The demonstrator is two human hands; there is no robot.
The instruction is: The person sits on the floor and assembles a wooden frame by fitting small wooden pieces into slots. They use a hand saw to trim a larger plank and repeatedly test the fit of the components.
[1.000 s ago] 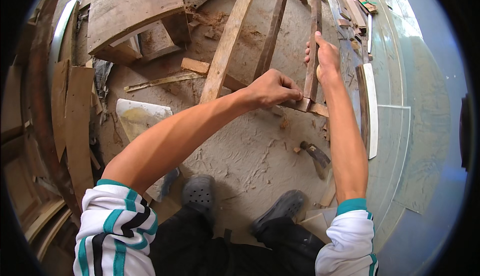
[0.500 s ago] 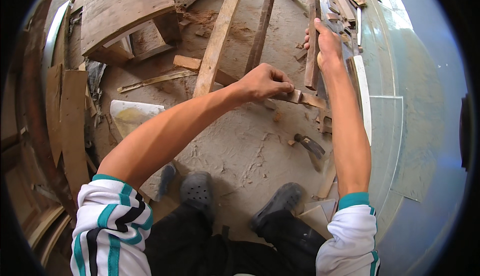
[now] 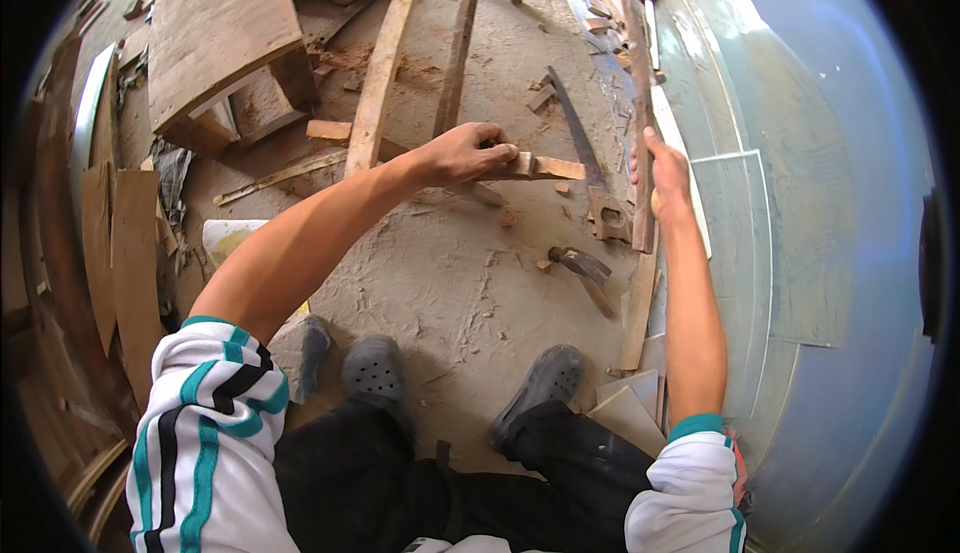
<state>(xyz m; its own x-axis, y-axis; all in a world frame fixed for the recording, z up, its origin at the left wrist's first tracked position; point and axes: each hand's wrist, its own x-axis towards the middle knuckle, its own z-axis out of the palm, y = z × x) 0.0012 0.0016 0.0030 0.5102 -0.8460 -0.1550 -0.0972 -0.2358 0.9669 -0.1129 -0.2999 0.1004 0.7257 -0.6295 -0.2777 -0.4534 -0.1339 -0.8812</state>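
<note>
My left hand [image 3: 468, 156] is closed at the right part of a wooden crosspiece [image 3: 560, 168], its thumb and fingers curled by a small raised piece on it; part of the grip is hidden. That crosspiece runs behind two long wooden bars, a pale one [image 3: 385, 63] and a darker one [image 3: 461, 48]. On the right, my right hand [image 3: 668, 178] grips a long brown wooden bar [image 3: 641, 93] near its lower end. The bar stands apart from the crosspiece's end. A handsaw [image 3: 577, 133] lies on the floor between them, its wooden handle towards me.
A hammer [image 3: 582, 265] lies on the dusty floor before my feet. Glass sheets [image 3: 730, 213] lean along the right. A wooden box-like piece [image 3: 225, 43] stands at the upper left, with boards [image 3: 135, 253] below it. Offcuts [image 3: 600, 13] lie at the upper right.
My right hand has drawn the brown bar right and nearer to me, away from the crosspiece, uncovering the handsaw. My left hand stays at the crosspiece. The view has shifted slightly.
</note>
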